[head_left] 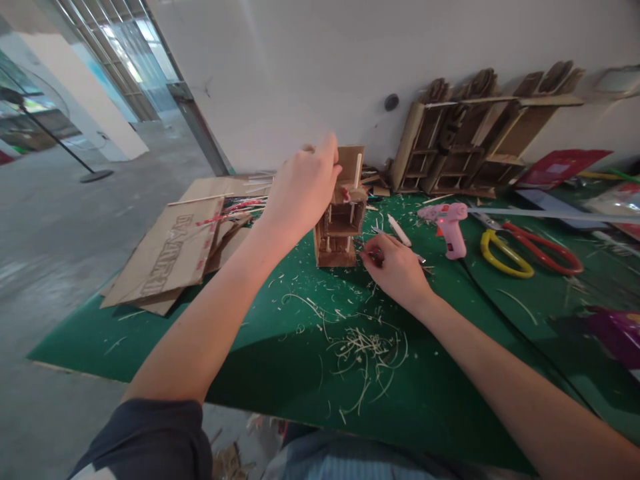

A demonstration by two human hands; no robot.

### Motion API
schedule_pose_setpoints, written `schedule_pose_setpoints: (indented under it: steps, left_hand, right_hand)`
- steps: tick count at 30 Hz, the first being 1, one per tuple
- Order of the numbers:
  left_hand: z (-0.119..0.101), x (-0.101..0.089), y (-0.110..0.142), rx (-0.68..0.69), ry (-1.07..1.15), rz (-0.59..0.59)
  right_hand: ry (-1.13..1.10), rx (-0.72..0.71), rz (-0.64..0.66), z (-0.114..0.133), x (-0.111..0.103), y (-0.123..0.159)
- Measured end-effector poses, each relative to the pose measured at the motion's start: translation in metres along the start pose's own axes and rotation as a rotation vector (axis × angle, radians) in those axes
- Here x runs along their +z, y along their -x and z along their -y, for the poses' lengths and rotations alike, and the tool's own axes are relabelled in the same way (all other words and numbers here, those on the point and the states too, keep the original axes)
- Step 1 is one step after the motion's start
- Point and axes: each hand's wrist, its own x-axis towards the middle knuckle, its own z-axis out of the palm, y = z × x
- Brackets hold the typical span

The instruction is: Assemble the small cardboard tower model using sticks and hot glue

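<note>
A small brown cardboard model (345, 257) with stacked open compartments stands upright on the green table. White sticks stand inside it like posts, and a taller back panel (350, 163) rises at its top. My left hand (303, 183) is closed at the model's upper left side; its fingertips are partly hidden and slightly blurred. Low beside the model's right side is my right hand (397, 270), thumb and fingers curled together in a pinch. Whatever is between those fingertips is too small to make out. A white tube-like piece (399, 230) lies just behind the right hand.
A pink glue gun (453, 227) and scissors with yellow and red handles (543, 247) lie to the right. Flat cardboard (155, 253) lies left. Similar cardboard models (465, 143) lean against the wall. Thin shavings (367, 343) are scattered in front.
</note>
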Motion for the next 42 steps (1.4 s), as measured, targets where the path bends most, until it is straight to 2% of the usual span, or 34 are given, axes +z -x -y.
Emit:
schedule_pose_setpoints:
  steps: [11,21,36,39,42]
  left_hand:
    - [0.0014,0.0009,-0.0004,-0.01,0.03,0.009]
    - [0.0026,0.0022,-0.0002,0.014,-0.022,0.004]
    - [0.0029,0.0022,-0.0003,-0.004,0.047,0.002]
    - [0.0023,0.0018,-0.0001,-0.007,0.027,0.008]
    - [0.0019,0.0017,0.0,-0.002,0.011,0.002]
  right_hand:
    - [0.011,-0.012,0.01,-0.001,-0.0007,0.0001]
    - [-0.012,0.048,0.056,-0.0027,-0.0008,-0.0001]
    - [-0.071,0.128,0.079,-0.0082,0.0029,-0.0015]
    - [-0.089,0.12,0.08,-0.009,0.0034,-0.002]
    - [-0.03,0.052,0.091,-0.0061,0.0035,-0.001]
